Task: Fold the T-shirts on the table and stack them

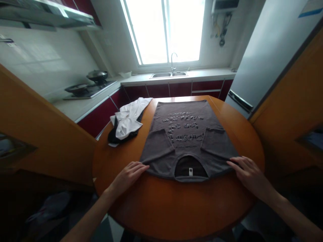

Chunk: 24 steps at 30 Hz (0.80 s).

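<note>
A dark grey T-shirt (188, 158) with raised lettering lies flat on the round wooden table (181, 208), its neckline toward me and its hem toward the window. Both sleeves are folded inward over the front. Inside the collar a small white label (190, 171) shows. At the left shoulder corner, my left hand (130, 174) pinches the fabric between thumb and fingers. My right hand (248, 173) grips the opposite shoulder corner the same way, fingers closed on the cloth edge.
White and black clothes (128, 119) lie crumpled at the table's left side. Beyond stand a counter with a sink (168, 74), a stove with pans (97, 75), and a fridge (267, 50) at right. Wooden panels flank the table on both sides.
</note>
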Each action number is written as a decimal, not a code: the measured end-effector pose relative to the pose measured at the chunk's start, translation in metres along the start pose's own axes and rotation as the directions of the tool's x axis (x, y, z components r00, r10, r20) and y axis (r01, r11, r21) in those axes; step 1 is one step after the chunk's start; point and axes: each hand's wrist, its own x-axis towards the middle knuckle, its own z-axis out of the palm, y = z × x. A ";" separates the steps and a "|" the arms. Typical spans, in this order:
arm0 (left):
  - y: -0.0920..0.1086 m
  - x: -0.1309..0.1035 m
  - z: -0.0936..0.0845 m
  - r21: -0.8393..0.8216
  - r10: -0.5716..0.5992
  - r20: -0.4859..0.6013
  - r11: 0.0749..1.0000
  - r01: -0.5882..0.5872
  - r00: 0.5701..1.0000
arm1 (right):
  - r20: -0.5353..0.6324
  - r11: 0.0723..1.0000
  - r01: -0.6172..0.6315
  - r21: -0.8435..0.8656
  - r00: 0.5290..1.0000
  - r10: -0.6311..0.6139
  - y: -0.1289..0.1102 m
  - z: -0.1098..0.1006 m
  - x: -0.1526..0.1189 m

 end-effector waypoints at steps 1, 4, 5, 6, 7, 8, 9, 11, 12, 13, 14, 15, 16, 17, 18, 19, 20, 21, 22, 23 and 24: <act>-0.001 -0.002 0.001 -0.005 0.008 -0.017 1.000 -0.008 1.000 | -0.011 1.000 -0.007 0.000 1.000 0.007 0.004 0.002 -0.004; 0.000 -0.006 0.001 0.022 -0.003 -0.029 1.000 0.004 1.000 | -0.022 1.000 -0.012 0.017 1.000 0.013 0.015 0.007 -0.012; 0.000 -0.006 0.001 0.044 -0.025 -0.023 0.999 0.026 0.999 | -0.021 1.000 -0.012 0.023 1.000 0.013 0.019 0.008 -0.014; 0.000 -0.005 0.000 0.067 -0.051 -0.014 0.996 0.051 0.999 | -0.019 1.000 -0.012 0.027 1.000 0.013 0.021 0.008 -0.016; -0.001 -0.004 0.000 0.086 -0.079 -0.002 0.993 0.079 0.997 | -0.018 0.999 -0.012 0.031 1.000 0.013 0.024 0.008 -0.017; -0.001 -0.003 0.000 0.098 -0.102 0.012 0.990 0.101 0.995 | -0.019 0.999 -0.012 0.037 1.000 0.013 0.025 0.009 -0.017; -0.002 -0.002 0.000 0.101 -0.116 0.021 0.988 0.113 0.993 | -0.024 0.999 -0.012 0.044 1.000 0.013 0.027 0.008 -0.018; -0.005 0.000 0.000 0.089 -0.113 0.028 0.990 0.110 0.993 | -0.035 0.998 -0.012 0.065 0.999 0.014 0.028 0.008 -0.018; -0.006 0.001 0.000 0.078 -0.105 0.021 0.992 0.103 0.994 | -0.040 0.997 -0.011 0.077 0.999 0.014 0.029 0.008 -0.018; -0.007 0.001 0.000 0.068 -0.097 0.012 0.993 0.096 0.995 | -0.044 0.996 -0.010 0.089 0.999 0.014 0.029 0.008 -0.019; -0.009 0.001 0.001 0.057 -0.087 0.001 0.995 0.086 0.996 | -0.045 0.995 -0.011 0.099 0.999 0.015 0.029 0.008 -0.019; -0.010 0.001 0.001 0.045 -0.075 -0.009 0.996 0.076 0.997 | -0.044 0.994 -0.012 0.106 0.999 0.016 0.030 0.008 -0.019; -0.012 0.000 0.002 0.032 -0.062 -0.019 0.998 0.063 0.998 | -0.040 0.994 -0.011 0.111 0.999 0.016 0.030 0.007 -0.019; -0.014 -0.001 0.002 0.016 -0.049 -0.026 0.999 0.049 0.998 | -0.036 0.993 -0.010 0.114 0.999 0.014 0.031 0.007 -0.019; -0.016 -0.002 0.003 0.000 -0.034 -0.029 0.999 0.034 0.999 | -0.031 0.993 -0.006 0.115 0.999 0.010 0.031 0.006 -0.020; -0.018 -0.003 0.004 -0.017 -0.019 -0.031 1.000 0.018 0.999 | -0.026 0.993 0.001 0.117 1.000 0.002 0.032 0.006 -0.020; -0.020 -0.004 0.004 -0.035 -0.002 -0.034 0.999 0.000 0.999 | -0.020 0.993 0.010 0.117 1.000 -0.008 0.032 0.005 -0.020; -0.022 -0.004 0.005 -0.051 0.013 -0.037 0.999 -0.015 0.999 | -0.016 0.993 0.021 0.117 1.000 -0.019 0.033 0.004 -0.020; -0.023 -0.005 0.005 -0.066 0.024 -0.043 0.997 -0.027 0.999 | -0.014 0.993 0.031 0.116 0.999 -0.030 0.034 0.004 -0.021; -0.024 -0.005 0.005 -0.079 0.030 -0.049 0.996 -0.034 0.998 | -0.011 0.993 0.040 0.114 0.999 -0.039 0.035 0.003 -0.021; -0.024 -0.005 0.005 -0.090 0.032 -0.057 0.995 -0.037 0.998 | -0.006 0.993 0.046 0.113 0.999 -0.046 0.035 0.002 -0.021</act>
